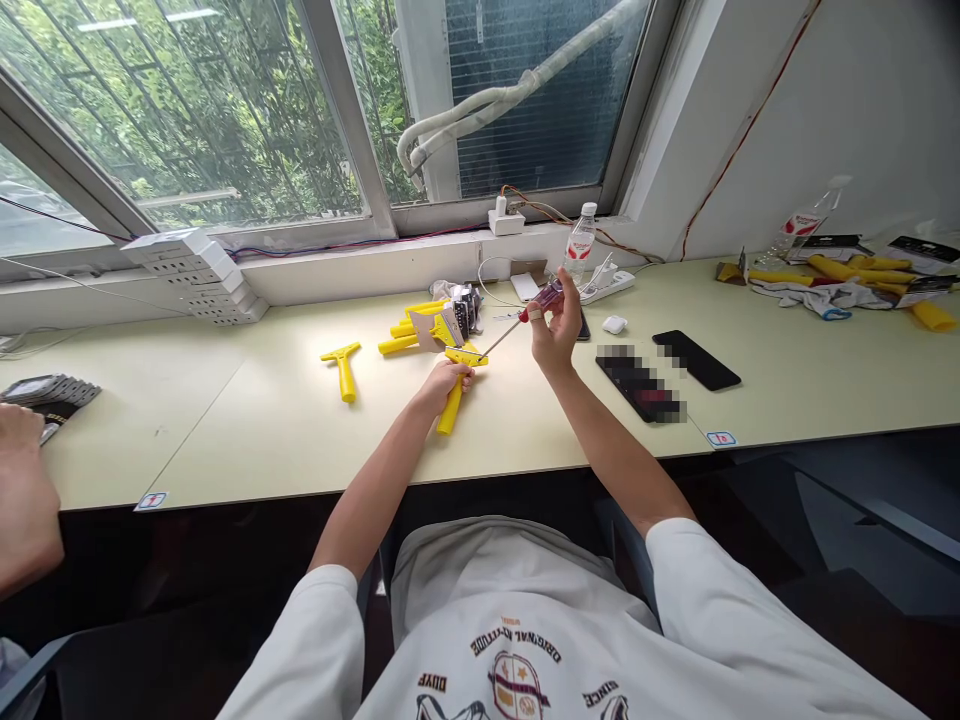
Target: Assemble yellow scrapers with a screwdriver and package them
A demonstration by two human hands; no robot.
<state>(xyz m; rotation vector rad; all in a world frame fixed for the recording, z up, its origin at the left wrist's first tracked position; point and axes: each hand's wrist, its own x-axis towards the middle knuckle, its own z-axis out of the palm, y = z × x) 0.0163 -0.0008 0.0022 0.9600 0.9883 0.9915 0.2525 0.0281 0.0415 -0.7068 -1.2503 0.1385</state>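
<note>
two hands, fingers closed: left hand (442,387) grips a yellow t-shaped plastic tool (451,405), right hand (556,335) pinches a red-handled screwdriver (541,299).

The person's left hand (444,385) closes around a yellow scraper (451,405), and its fingers hide part of the handle. The right hand (555,330) covers much of a screwdriver (543,298), and the spot where the screwdriver's tip reaches the scraper is too small to make out. Pixel blocks blur a phone (640,385) and one end of another phone (697,358). A co-worker's hand (22,490) is cut off by the left edge and covers part of a stack of packets (49,395). Yellow pieces (934,316) run off the right edge. A small heap of dark parts (463,308) is too small to tell apart, a sticker (721,438) is unreadable, and a shirt print (517,680) is cut off at the bottom.
</note>
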